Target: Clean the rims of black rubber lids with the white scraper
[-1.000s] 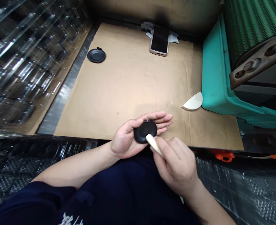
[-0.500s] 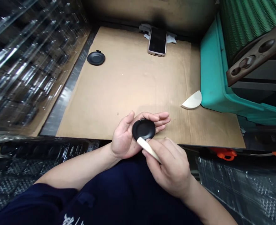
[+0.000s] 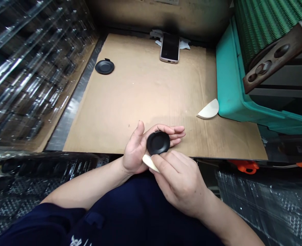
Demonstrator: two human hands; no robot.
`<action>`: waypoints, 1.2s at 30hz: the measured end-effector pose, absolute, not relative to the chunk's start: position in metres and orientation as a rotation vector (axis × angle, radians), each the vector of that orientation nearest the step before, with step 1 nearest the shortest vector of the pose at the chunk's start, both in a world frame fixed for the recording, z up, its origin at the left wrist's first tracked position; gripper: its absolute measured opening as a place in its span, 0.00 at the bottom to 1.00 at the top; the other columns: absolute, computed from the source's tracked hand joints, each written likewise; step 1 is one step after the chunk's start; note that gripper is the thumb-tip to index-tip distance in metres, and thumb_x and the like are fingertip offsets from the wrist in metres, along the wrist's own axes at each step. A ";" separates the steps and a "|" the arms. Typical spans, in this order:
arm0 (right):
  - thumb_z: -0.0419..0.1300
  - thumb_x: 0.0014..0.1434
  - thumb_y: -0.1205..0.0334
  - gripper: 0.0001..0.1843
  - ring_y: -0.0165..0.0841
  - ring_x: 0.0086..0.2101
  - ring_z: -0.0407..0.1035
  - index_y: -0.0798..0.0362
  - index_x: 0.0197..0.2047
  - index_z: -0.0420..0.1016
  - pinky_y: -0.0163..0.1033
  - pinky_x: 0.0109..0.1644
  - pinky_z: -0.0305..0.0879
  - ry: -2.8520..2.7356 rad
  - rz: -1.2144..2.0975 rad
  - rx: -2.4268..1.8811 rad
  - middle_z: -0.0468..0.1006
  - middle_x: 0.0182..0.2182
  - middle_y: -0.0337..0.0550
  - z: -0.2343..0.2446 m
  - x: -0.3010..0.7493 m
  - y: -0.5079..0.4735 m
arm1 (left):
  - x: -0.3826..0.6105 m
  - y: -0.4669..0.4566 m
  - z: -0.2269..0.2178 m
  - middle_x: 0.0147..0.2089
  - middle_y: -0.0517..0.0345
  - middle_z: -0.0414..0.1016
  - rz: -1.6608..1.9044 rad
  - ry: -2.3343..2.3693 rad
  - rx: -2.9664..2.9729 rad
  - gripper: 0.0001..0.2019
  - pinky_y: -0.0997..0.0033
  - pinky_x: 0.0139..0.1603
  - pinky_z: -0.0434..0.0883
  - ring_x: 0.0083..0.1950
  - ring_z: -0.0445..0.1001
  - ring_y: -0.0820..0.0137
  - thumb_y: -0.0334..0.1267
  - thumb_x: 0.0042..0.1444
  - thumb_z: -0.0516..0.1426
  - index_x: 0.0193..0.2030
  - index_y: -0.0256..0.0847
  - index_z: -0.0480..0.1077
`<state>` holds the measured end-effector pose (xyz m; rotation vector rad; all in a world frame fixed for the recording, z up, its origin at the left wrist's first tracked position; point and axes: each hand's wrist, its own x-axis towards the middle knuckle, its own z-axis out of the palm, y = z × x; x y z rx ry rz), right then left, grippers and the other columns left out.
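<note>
Holding a black round disc (image 3: 158, 142) on the open left hand (image 3: 136, 152), the person is working just over the near edge of a cardboard sheet (image 3: 130, 95). Left fingers are lying nearly flat and slightly curled, with the thumb sticking up beside the disc, so nothing is clamping it. The disc is just sitting on palm and fingers, dark face up, apparently to keep that face steady and within reach of the other hand. It is round, so no clear long axis. The right hand (image 3: 179, 184) is closed around a cream flat stick (image 3: 148, 163), with fingers wrapping over most of it. The stick's long axis is running from the right hand up and to the left, its free end poking out toward the heel of the left palm, just below the disc. Right fingers are sitting just beside the disc's lower edge; contact is hard to tell. Farther out, a second black disc (image 3: 104, 67) is lying near the sheet's left edge, a phone (image 3: 169, 48) is lying at its far edge, and a cream half-round piece (image 3: 208, 110) is lying near its right edge beside a teal bin (image 3: 233, 78).
</note>
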<state>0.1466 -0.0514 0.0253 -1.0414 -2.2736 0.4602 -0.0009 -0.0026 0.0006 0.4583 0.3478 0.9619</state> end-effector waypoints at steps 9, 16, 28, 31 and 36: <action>0.60 0.67 0.76 0.13 0.39 0.35 0.72 0.63 0.54 0.74 0.44 0.37 0.67 -2.178 0.302 -1.103 0.80 0.36 0.51 0.012 0.155 -0.060 | 0.004 -0.003 0.000 0.63 0.40 0.75 1.022 0.362 0.447 0.25 0.47 0.73 0.62 0.70 0.69 0.50 0.53 0.71 0.47 0.45 0.36 0.78; 0.61 0.66 0.75 0.14 0.37 0.35 0.71 0.60 0.54 0.74 0.44 0.38 0.68 -2.101 0.510 -0.954 0.79 0.37 0.48 0.015 0.161 -0.064 | -0.005 -0.005 0.000 0.69 0.42 0.69 1.022 0.321 0.505 0.26 0.57 0.60 0.75 0.66 0.72 0.54 0.50 0.70 0.43 0.54 0.36 0.77; 0.65 0.68 0.57 0.07 0.32 0.38 0.74 0.46 0.48 0.78 0.36 0.43 0.69 -1.687 0.525 -1.391 0.79 0.39 0.36 -0.006 0.207 -0.020 | -0.054 0.010 -0.007 0.72 0.41 0.52 1.419 0.886 2.273 0.58 0.47 0.64 0.75 0.66 0.67 0.53 0.37 0.47 0.74 0.78 0.54 0.43; 0.64 0.69 0.51 0.09 0.33 0.39 0.75 0.43 0.49 0.79 0.35 0.43 0.70 -1.652 0.619 -1.443 0.81 0.41 0.35 -0.014 0.210 -0.016 | -0.065 0.012 0.003 0.62 0.42 0.65 1.307 0.951 2.327 0.43 0.48 0.64 0.74 0.66 0.67 0.54 0.37 0.52 0.70 0.71 0.46 0.56; 0.63 0.69 0.50 0.09 0.32 0.39 0.75 0.42 0.49 0.78 0.33 0.42 0.70 -1.665 0.663 -1.403 0.81 0.41 0.34 -0.016 0.212 -0.018 | -0.103 0.030 0.015 0.41 0.55 0.76 0.882 1.275 2.036 0.05 0.65 0.46 0.76 0.42 0.76 0.69 0.40 0.69 0.54 0.44 0.42 0.68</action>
